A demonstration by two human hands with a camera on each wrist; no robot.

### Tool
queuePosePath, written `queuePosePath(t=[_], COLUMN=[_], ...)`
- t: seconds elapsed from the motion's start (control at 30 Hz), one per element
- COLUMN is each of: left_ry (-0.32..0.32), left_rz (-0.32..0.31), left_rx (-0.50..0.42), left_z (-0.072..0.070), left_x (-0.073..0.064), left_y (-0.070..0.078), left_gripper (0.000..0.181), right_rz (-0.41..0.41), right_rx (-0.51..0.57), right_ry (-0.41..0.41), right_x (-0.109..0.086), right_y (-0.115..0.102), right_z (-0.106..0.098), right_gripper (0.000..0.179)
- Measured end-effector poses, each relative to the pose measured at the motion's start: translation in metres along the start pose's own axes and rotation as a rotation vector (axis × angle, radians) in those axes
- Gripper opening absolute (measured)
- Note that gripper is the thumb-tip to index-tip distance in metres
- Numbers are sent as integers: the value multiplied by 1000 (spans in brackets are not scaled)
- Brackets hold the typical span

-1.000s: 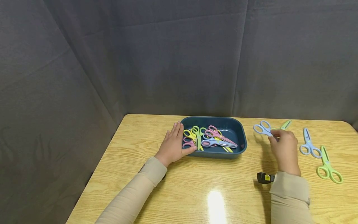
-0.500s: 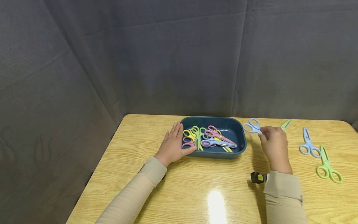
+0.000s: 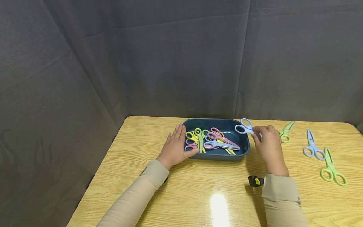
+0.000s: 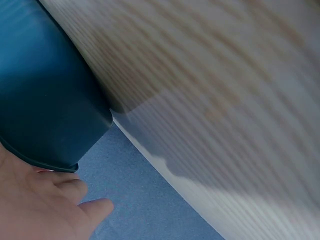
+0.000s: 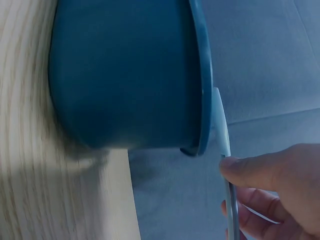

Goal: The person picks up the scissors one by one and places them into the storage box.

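Observation:
A pair of blue scissors (image 3: 245, 126) is pinched at the blades by my right hand (image 3: 268, 144), handles pointing left over the right rim of the dark blue bin (image 3: 244, 148). In the right wrist view, thumb and fingers grip the scissors (image 5: 223, 125) just above the bin's rim. My left hand (image 3: 175, 147) rests against the bin's left end, fingers straight and thumb along the front rim. Inside lie several scissors: pink ones (image 3: 218, 135), green ones (image 3: 201, 137), yellow ones (image 3: 191, 136) and another blue pair (image 3: 214, 144).
On the wooden table (image 3: 204, 183) right of my right hand lie green scissors (image 3: 285, 134), blue scissors (image 3: 312, 146) and another green pair (image 3: 331, 167). A grey curtain (image 3: 181, 63) hangs behind the table's back edge.
My right hand has carried the blue scissors leftward from the table's right side to over the bin's right rim, uncovering the green scissors behind it. The left hand has stayed put.

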State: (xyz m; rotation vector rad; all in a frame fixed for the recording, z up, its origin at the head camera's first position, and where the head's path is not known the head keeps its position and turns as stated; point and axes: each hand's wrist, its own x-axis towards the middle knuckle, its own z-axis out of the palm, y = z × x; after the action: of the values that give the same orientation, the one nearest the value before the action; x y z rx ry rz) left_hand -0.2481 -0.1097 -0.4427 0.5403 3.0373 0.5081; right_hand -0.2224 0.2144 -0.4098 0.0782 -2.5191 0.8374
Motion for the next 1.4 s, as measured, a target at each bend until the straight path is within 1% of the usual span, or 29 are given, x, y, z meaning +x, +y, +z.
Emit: queuePosePath(t=[0.17,0.37,0.63,0.87,1.2,1.4], left_ry=[2,0,5,6,4,4], left_rz=[4,2,2,6,6,7], left_rx=[-2,-5,-7,-9,-7,-10], left_z=[0,-1,-2,-1,-2,-2], left_x=[-1,-1,-2,-2,-1,-2], left_y=[0,1,1,1,1,1], left_gripper=[113,113,111,111,111,110], right_rz=[-41,-80,-163,-225,-241,-229], right_rx=[8,7,6,-7,-5,-7], right_ry=[-4,-31,-82,-122,-156,-183], right_x=[-1,-2,-7,-10,-12,-13], right_y=[-8,-21,-35,-39,-43,-44], right_z=[3,9,24,38,46,50], right_gripper=[19,20,19,20,20,20])
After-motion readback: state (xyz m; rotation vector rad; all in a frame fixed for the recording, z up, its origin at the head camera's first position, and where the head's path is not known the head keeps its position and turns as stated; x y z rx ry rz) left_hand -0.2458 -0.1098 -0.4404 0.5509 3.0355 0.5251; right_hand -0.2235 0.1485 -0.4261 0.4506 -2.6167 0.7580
